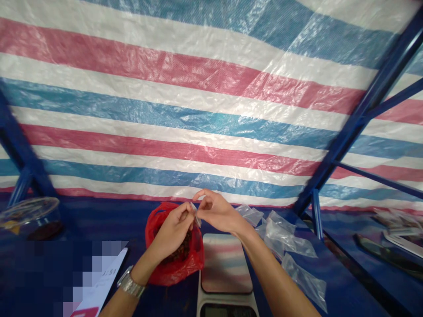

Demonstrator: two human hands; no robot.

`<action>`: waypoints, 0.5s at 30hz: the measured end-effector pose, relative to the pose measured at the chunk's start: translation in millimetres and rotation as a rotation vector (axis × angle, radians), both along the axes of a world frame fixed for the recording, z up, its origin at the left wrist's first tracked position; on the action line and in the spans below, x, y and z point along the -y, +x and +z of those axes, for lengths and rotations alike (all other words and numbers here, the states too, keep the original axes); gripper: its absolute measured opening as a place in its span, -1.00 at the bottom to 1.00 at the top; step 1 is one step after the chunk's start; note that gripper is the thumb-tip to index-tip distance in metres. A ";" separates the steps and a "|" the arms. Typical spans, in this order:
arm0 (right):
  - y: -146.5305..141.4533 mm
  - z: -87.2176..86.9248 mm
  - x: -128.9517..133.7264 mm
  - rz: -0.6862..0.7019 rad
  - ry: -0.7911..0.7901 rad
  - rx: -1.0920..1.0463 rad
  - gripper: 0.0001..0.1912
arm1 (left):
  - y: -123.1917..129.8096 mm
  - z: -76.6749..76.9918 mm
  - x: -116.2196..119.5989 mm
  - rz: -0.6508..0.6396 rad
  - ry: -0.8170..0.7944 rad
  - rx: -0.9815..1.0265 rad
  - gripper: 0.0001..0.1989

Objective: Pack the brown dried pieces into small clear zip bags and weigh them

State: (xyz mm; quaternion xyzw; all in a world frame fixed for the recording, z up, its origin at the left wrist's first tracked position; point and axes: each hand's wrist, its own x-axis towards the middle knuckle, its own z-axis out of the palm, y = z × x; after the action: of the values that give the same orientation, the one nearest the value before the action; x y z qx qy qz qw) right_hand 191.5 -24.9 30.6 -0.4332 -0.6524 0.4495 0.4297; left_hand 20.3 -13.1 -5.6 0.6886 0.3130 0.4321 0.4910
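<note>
Both hands meet over the red plastic bag (175, 275) and the kitchen scale (226, 264). Between the fingertips is a small clear plastic bag (196, 216), seen nearly edge-on. My left hand (176, 226) pinches its left side, fingers curled together. On the other side my right hand (218, 212) holds it between thumb and fingers, with the index finger arched above. Dark brown small pieces (180, 253) lie inside the open red bag, under my left hand; I cannot make out their kind. The scale's steel plate carries nothing.
Several clear plastic bags (286, 235) lie right of the scale. A phone (109, 277) lies at the lower left, near a clear round tub (31, 215). Blue metal posts (350, 119) slant up at both sides, before a striped tarp (185, 105).
</note>
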 end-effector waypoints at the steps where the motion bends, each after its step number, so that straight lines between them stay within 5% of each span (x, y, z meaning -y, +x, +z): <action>1: -4.0 -2.6 -0.4 -0.054 0.025 0.050 -0.73 | 0.0 -2.0 -1.5 0.024 0.010 -0.008 -0.69; 6: -12.8 -5.4 -1.1 -0.303 0.094 0.230 -0.79 | -4.9 -3.8 -8.2 0.195 0.037 -0.062 -0.68; 11: 0.9 -4.8 -4.1 -0.213 0.169 0.191 -0.72 | -8.0 0.9 -10.5 0.169 -0.128 0.107 -0.70; 15: 6.9 -7.9 -5.9 -0.109 -0.017 0.165 -0.51 | -11.0 1.3 -12.3 0.142 -0.237 0.308 -0.75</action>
State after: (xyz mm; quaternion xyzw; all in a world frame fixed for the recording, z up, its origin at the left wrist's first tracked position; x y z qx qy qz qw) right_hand 198.4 -19.1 22.8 -0.5074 -0.6571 0.3938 0.3946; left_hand 9.3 -0.8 -4.3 0.5281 0.3307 0.5260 0.5789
